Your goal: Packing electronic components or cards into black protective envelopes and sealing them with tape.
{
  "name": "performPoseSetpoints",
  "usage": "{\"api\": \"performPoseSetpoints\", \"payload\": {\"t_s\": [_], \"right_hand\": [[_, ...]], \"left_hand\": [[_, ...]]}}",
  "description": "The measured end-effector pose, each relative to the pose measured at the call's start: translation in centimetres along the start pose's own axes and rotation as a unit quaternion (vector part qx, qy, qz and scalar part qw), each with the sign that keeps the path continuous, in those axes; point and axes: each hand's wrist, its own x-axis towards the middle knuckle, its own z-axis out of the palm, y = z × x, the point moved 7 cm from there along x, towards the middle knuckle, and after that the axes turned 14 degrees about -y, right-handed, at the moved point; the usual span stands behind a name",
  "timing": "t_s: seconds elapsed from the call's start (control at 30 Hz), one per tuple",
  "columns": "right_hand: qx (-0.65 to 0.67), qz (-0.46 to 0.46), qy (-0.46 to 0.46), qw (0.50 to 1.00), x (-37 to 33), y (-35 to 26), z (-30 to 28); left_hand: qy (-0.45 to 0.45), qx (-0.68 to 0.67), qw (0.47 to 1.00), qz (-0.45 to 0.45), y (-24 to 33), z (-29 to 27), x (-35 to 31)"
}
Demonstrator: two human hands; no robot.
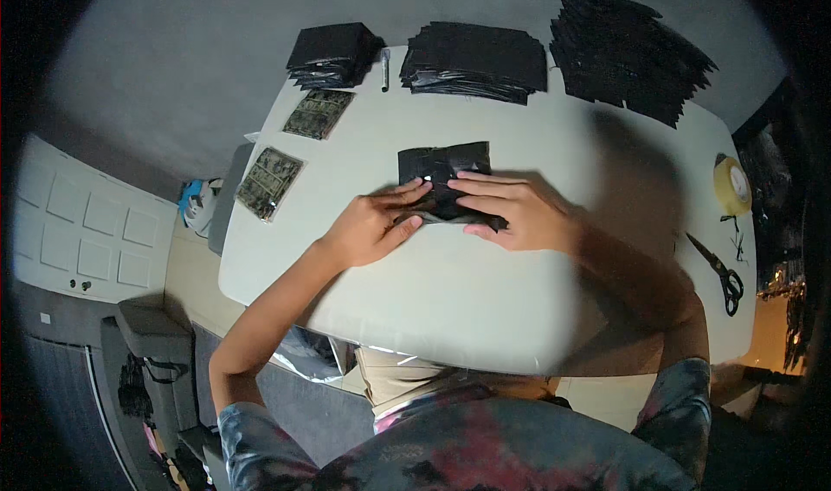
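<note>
A small black plastic bag [443, 160] with a glossy, creased surface lies at the middle of the white table. My left hand [370, 224] is closed on its near left side, fingers on top and thumb at the near edge. On the right side, my right hand [519, 211] presses its fingers over the top while the thumb sits by the near edge. The near edge looks folded or lifted between the two thumbs. Whatever may be inside the bag is hidden.
Along the far edge stand a left stack [333, 56], a middle stack [473, 58] and a fanned right stack [628, 58] of black bags. A marker [385, 71] lies between two stacks. Two clear packets [270, 184] lie left; tape [732, 186] and scissors [720, 275] right.
</note>
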Motion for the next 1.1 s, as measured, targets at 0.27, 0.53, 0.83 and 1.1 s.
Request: {"api": "performPoseSetpoints", "payload": {"t_s": [0.27,0.53,0.83,1.1], "right_hand": [[-0.035,0.005,-0.083,0.996,-1.1,1.6,1.3],[-0.128,0.036,-0.101,0.986,1.9,1.5,0.4],[-0.144,0.034,-0.130,0.981,1.9,1.3,0.5],[-0.132,0.044,-0.107,0.984,1.4,1.3,0.6]], "left_hand": [[-0.045,0.137,0.989,0.014,0.4,0.6,1.4],[-0.029,0.118,0.993,-0.008,0.1,-0.4,2.1],[-0.032,0.141,0.989,-0.019,-0.6,0.6,2.1],[-0.096,0.302,0.948,0.030,1.7,2.0,1.1]]}}
